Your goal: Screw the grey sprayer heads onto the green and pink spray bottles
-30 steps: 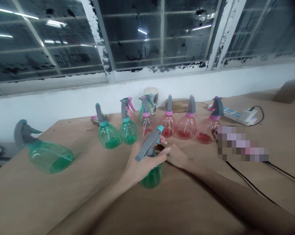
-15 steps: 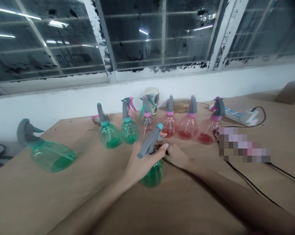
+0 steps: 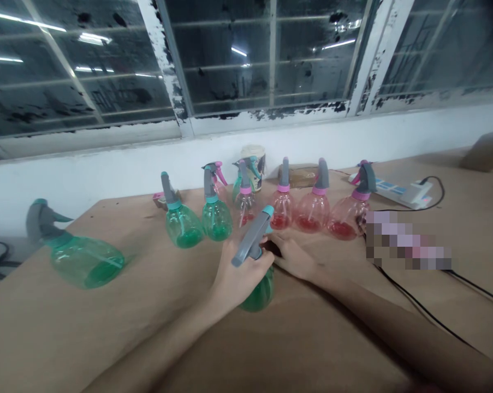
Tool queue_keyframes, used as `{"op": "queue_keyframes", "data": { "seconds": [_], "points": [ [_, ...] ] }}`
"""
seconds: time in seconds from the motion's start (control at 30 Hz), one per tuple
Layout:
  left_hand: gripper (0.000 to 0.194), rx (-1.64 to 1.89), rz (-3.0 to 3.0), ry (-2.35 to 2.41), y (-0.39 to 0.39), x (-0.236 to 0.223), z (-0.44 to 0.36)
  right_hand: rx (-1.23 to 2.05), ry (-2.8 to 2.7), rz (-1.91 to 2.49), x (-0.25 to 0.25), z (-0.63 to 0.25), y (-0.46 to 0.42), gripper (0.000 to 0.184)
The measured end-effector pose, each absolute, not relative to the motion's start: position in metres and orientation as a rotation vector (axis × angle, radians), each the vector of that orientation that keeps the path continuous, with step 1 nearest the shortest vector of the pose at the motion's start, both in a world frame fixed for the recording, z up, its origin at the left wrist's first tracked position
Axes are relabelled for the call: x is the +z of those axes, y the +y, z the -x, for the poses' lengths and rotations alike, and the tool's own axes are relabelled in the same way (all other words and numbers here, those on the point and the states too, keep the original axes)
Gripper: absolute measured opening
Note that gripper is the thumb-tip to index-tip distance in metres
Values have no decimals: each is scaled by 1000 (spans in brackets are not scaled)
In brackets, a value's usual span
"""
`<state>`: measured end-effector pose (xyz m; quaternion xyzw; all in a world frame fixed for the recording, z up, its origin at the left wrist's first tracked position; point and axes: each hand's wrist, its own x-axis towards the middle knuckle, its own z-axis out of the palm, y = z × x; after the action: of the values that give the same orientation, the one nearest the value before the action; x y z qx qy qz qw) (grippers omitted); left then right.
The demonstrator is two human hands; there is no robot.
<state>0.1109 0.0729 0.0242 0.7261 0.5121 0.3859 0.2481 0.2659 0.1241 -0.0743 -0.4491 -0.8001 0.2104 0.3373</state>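
Observation:
A green spray bottle (image 3: 259, 295) with a grey spray head and teal nozzle stands in front of me, leaning slightly. My left hand (image 3: 240, 275) is closed around its neck, just below the head. On the far side, my right hand (image 3: 293, 256) curls its fingers against the neck and trigger area; its fingertips are partly hidden. Behind are two green spray bottles (image 3: 183, 226) and several red spray bottles (image 3: 313, 210), upright or slightly tilted, with coloured liquid at the bottom. Another green spray bottle (image 3: 86, 262) is at the left, tilted in view.
A paper cup (image 3: 254, 155) and a taped brown package (image 3: 303, 176) are by the white wall. On the right lie a power strip (image 3: 405, 194), black cables (image 3: 418, 314) and a blurred-out object (image 3: 408, 240). A brown box (image 3: 486, 152) is at the far right of the wooden table (image 3: 156, 305).
My left thumb has moved down and in, wrapping closer round the bottle's neck. My right fingers have shifted slightly near the trigger. The other bottles have stayed put.

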Motion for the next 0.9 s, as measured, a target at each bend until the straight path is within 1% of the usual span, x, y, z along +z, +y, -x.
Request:
{"op": "queue_keyframes", "data": {
  "seconds": [0.17, 0.33, 0.53, 0.6, 0.7, 0.73, 0.83, 0.9],
  "points": [
    [19, 1066, -1956, 1329, 73, 28, -111, 540, -2098, 1157, -74, -266, 124, 27],
    [18, 1010, -1926, 1300, 72, 30, -109, 537, -2095, 1166, -74, -266, 124, 25],
    [33, 1020, -1898, 1211, 72, 28, -108, 526, -2101, 1150, -74, -266, 124, 25],
    [30, 1005, -1889, 1177, 72, 29, -108, 528, -2104, 1150, -74, -266, 125, 24],
    [18, 982, -1861, 1114, 72, 30, -108, 517, -2117, 1169, -76, -267, 125, 25],
    [17, 988, -1854, 1100, 72, 31, -108, 512, -2113, 1171, -76, -267, 125, 24],
    [22, 1031, -1876, 1112, 72, 33, -108, 512, -2097, 1156, -77, -267, 123, 23],
    [20, 1070, -1912, 1150, 71, 35, -108, 512, -2092, 1152, -78, -267, 122, 23]
  ]
}}
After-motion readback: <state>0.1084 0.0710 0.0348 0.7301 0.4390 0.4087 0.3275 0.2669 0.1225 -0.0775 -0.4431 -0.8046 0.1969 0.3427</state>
